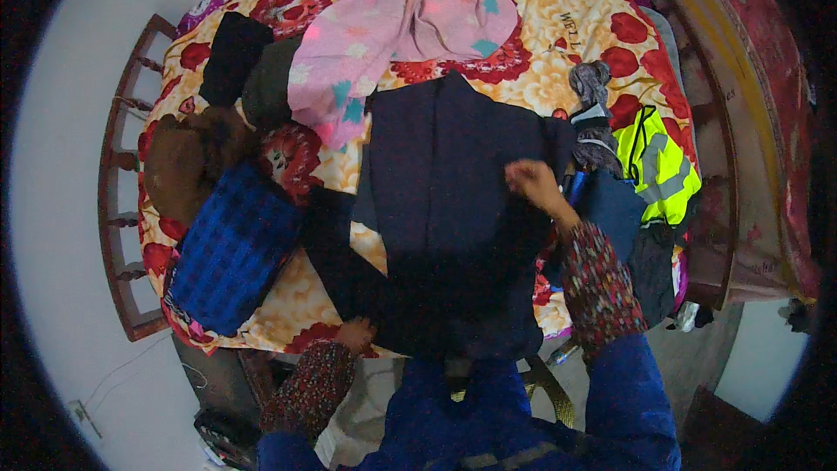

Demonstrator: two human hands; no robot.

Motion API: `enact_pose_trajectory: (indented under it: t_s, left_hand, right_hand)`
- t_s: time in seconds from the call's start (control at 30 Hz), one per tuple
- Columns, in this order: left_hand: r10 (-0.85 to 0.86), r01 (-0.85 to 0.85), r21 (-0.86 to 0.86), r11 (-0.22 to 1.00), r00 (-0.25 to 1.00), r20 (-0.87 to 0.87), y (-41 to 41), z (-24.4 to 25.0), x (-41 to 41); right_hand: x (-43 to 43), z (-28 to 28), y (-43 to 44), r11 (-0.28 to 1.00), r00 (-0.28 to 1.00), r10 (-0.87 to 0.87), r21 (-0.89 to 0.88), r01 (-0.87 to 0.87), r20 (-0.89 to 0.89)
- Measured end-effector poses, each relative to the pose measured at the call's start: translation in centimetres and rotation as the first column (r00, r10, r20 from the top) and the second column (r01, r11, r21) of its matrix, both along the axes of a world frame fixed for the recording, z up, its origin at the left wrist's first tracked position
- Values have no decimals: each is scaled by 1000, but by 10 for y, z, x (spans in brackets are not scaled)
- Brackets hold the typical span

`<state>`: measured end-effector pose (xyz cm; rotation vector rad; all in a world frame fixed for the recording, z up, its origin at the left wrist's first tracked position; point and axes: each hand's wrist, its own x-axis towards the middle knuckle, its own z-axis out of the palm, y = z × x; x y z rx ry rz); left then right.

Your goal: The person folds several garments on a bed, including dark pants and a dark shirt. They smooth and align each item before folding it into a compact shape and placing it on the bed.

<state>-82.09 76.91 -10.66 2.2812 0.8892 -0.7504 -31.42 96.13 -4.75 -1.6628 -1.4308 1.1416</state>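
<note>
A dark long-sleeved garment [451, 196] lies spread over the near middle of a bed with a floral sheet [301, 297]. One of its sleeves reaches out to the left. My left hand [356, 335] is at the bed's near edge, touching or just beside the garment's lower left part; its fingers are dim, so their grip cannot be told. Over the garment's right side is my right hand [533, 184], its fingers loosely curled; whether they pinch cloth cannot be told. Between the left sleeve and the bed's left side lies a folded blue and black checked cloth [232, 248].
Left are a brown fuzzy item [173, 163] and a black folded cloth [235, 55]. A pink patterned cloth [346, 46] lies at the back. Right are a yellow reflective vest [664, 170], grey patterned cloth [590, 85] and dark blue cloth [611, 209]. Wooden rails [108, 190] flank the bed.
</note>
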Motion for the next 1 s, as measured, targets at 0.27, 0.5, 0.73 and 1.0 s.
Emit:
enact_pose_trajectory:
  t_s: [0.27,0.5,0.73,1.0]
  left_hand:
    - [46,-61,95,994,986,159,-21,-21,-17]
    - [205,-233,88,969,947,248,-5,22,3]
    - [211,-315,269,910,911,354,-24,9,-4]
    - [347,-400,222,889,906,245,-20,44,3]
  right_hand:
    - [-23,-50,158,913,850,-295,-133,385,437]
    - [-1,-60,166,890,878,-401,-114,441,263]
    - [-28,-1,190,980,957,-173,53,190,-233]
    - [-143,62,256,995,910,24,102,20,-413]
